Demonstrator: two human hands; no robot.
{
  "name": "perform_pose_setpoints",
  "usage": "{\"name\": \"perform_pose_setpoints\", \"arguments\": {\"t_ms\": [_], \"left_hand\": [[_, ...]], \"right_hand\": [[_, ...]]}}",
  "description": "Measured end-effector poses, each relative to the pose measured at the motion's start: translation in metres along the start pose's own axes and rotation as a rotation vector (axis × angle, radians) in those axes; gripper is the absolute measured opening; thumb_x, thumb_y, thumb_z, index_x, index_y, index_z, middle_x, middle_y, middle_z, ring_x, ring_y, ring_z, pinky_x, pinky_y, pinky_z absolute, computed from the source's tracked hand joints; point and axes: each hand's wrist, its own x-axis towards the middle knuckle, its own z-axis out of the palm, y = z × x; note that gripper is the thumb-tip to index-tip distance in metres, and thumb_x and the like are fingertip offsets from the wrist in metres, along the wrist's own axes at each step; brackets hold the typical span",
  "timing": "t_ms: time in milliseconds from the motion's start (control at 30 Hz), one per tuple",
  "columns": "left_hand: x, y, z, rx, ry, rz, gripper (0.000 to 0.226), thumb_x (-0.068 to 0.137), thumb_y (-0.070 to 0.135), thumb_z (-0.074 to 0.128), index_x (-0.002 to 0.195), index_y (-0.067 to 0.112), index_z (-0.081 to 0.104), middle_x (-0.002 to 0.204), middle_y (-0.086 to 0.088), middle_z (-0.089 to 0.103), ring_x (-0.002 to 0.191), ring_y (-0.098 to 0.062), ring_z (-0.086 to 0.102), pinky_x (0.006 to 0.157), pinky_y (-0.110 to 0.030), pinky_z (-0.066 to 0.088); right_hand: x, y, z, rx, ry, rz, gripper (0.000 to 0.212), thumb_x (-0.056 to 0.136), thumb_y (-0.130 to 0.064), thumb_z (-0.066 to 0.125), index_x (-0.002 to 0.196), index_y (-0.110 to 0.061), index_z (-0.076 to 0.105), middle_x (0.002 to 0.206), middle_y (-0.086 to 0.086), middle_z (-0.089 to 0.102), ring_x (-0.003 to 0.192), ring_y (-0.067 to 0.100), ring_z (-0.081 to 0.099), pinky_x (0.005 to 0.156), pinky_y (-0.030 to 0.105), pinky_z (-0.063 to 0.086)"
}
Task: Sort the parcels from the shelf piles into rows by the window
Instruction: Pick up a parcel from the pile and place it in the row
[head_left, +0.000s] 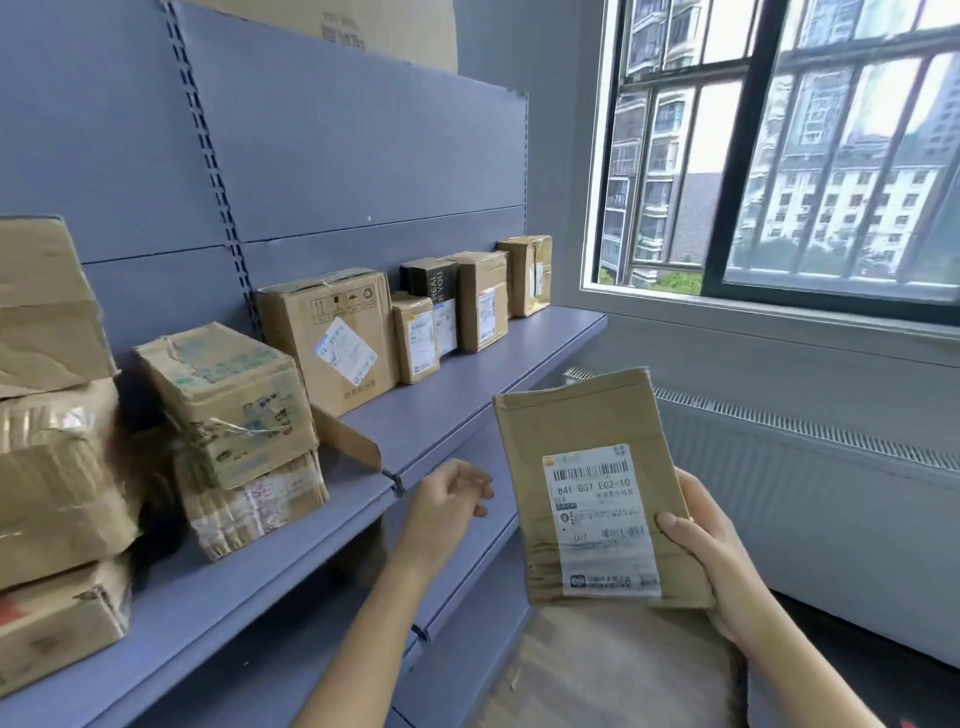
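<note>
Hands: right hand (727, 561) grips a flat cardboard parcel (587, 415) by its right edge, thumb across the front and fingers behind. Left hand (447, 499) is loosely curled and holds nothing, just above the near edge of the shelf (467, 374).

Held item: the parcel is upright in the air at near right, off the shelf and below the window (779, 156). A white shipping label (602, 525) with barcodes covers its lower front.

Row, far end of the shelf, toward the window, all upright against the back panel:
- large brown carton (327, 338)
- small brown box (415, 338)
- black box (434, 280)
- taller brown box (480, 299)
- end box (530, 275)

Piles, left:
- taped carton (234, 405) lying tilted on a lower one
- crushed stack (52, 415) of three at the frame edge

Fixture: white radiator (779, 467) under the window.
</note>
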Motion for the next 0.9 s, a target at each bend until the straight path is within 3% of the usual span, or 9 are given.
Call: {"name": "perform_pose_setpoints", "arguments": {"t_ms": [167,367,600,767,900], "left_hand": [[0.043,-0.002,0.014,0.054,-0.009,0.006,0.017,0.095,0.014,0.048,0.089,0.016,0.063,0.087,-0.001,0.069,0.063,0.0,0.063,0.059,-0.008,0.046],[0.113,-0.014,0.013,0.067,0.023,0.008,0.018,0.096,0.016,0.048,0.088,0.019,0.064,0.084,0.002,0.069,0.066,-0.003,0.064,0.068,-0.019,0.049],[0.208,-0.017,0.0,0.013,0.049,0.039,0.017,0.095,0.013,0.048,0.088,0.016,0.064,0.086,0.0,0.07,0.075,-0.012,0.066,0.071,-0.02,0.051],[0.252,-0.021,-0.022,0.015,0.1,0.068,0.02,0.094,0.008,0.045,0.084,0.014,0.062,0.081,0.005,0.069,0.073,-0.009,0.064,0.059,-0.008,0.045],[0.251,-0.036,-0.056,0.04,0.173,0.064,0.023,0.093,0.006,0.045,0.094,0.016,0.065,0.089,0.008,0.071,0.08,-0.007,0.065,0.067,-0.012,0.047]], "right_hand": [[0.034,0.016,-0.018,-0.019,0.049,-0.002,0.064,0.071,-0.045,0.071,0.131,-0.033,0.052,0.121,0.004,0.068,0.11,0.023,0.066,0.075,0.026,0.057],[0.099,0.037,-0.016,-0.064,0.006,-0.005,0.069,0.068,-0.049,0.072,0.131,-0.035,0.051,0.126,0.002,0.065,0.118,0.022,0.062,0.09,0.046,0.05],[0.202,0.043,-0.009,-0.061,-0.014,0.011,0.073,0.059,-0.046,0.081,0.126,-0.038,0.054,0.12,0.01,0.068,0.109,0.029,0.066,0.074,0.033,0.058],[0.264,0.061,0.009,-0.036,-0.081,-0.027,0.077,0.06,-0.045,0.08,0.13,-0.033,0.052,0.125,0.011,0.065,0.118,0.033,0.06,0.093,0.057,0.049],[0.308,0.082,0.047,0.014,-0.188,-0.033,0.068,0.065,-0.041,0.072,0.129,-0.03,0.053,0.127,0.009,0.064,0.122,0.03,0.057,0.088,0.044,0.052]]}}
